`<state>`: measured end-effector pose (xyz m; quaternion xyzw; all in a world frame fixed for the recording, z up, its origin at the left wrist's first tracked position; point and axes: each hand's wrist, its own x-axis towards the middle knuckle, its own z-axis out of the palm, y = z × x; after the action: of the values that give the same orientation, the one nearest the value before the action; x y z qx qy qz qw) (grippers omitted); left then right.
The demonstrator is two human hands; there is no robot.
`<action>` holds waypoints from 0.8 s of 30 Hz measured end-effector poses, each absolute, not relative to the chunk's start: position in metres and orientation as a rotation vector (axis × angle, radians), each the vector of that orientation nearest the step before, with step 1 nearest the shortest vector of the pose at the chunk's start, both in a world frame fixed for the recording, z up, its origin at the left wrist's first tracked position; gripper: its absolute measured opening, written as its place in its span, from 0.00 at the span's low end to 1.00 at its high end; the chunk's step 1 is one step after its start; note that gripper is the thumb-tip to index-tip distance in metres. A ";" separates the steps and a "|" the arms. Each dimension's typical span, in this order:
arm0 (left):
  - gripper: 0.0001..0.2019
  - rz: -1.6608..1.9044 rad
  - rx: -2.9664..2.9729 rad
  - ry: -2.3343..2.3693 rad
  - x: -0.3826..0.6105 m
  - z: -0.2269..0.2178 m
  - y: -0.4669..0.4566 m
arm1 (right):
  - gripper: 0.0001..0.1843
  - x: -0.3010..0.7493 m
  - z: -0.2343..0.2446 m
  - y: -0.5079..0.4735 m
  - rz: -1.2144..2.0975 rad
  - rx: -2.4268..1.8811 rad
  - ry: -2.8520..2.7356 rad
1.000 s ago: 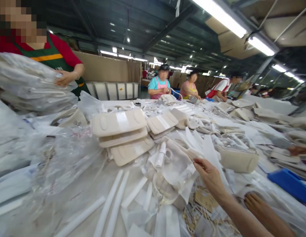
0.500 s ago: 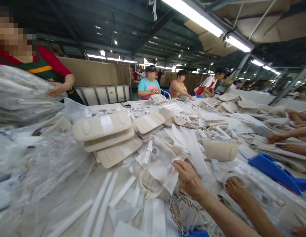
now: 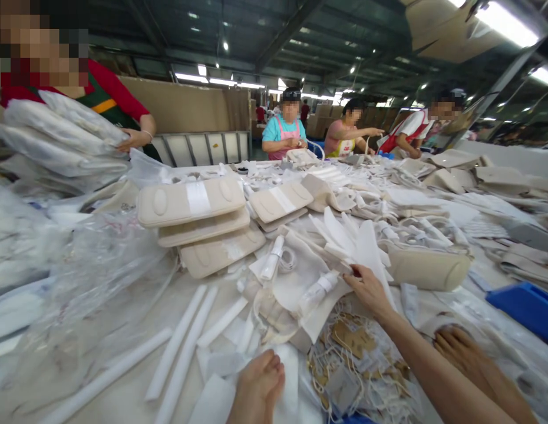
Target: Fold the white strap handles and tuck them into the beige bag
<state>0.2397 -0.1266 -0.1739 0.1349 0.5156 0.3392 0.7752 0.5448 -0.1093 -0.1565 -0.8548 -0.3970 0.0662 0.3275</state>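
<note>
Fingers of your right hand [image 3: 371, 291] stretch forward, close together, with the tips slipped beneath the lower edge of the fanned white fabric sheets [image 3: 366, 250] and the thumb at that edge. The sheet hides the tips, so you cannot tell whether you actually pinch it. That hand has moved up from the cream cloth pile [image 3: 296, 277] it touched a moment ago. The white fan is now the piece in hand, lying just left of the cream padded oblong pouch [image 3: 428, 268] and above the heap of brown card tags on white strings [image 3: 353, 338].

Your left hand [image 3: 256, 388] has newly come in at the bottom edge, fingers bunched and curled over a white paper strip [image 3: 291, 377]. Its grip is not readable either, but both your hands are now over the heap.

Beside your right forearm another person's hand [image 3: 459, 350] lies among clear wrapping, near the blue plastic tray [image 3: 528, 306]. Across the table a co-worker's hand [image 3: 135, 138] steadies a stack of bagged white pieces [image 3: 57, 132].
</note>
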 end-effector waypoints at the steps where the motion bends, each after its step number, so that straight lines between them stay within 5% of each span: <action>1: 0.11 0.775 0.234 1.136 0.252 -0.180 -0.123 | 0.22 0.547 -0.155 -0.109 0.220 -2.232 -1.056; 9: 0.28 0.956 0.117 1.102 0.298 -0.187 -0.095 | 0.26 0.557 -0.152 -0.111 0.412 -2.158 -1.134; 18: 0.15 1.064 0.032 0.939 0.323 -0.182 -0.081 | 0.21 0.571 -0.152 -0.103 0.517 -2.028 -1.089; 24: 0.16 1.045 0.060 0.873 0.344 -0.162 -0.069 | 0.26 0.567 -0.151 -0.103 0.656 -1.882 -0.952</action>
<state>0.3444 -0.0694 -0.1622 0.0275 0.4034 0.4831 0.7766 0.5666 -0.1029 -0.1509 -0.7610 -0.3848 0.2652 0.4500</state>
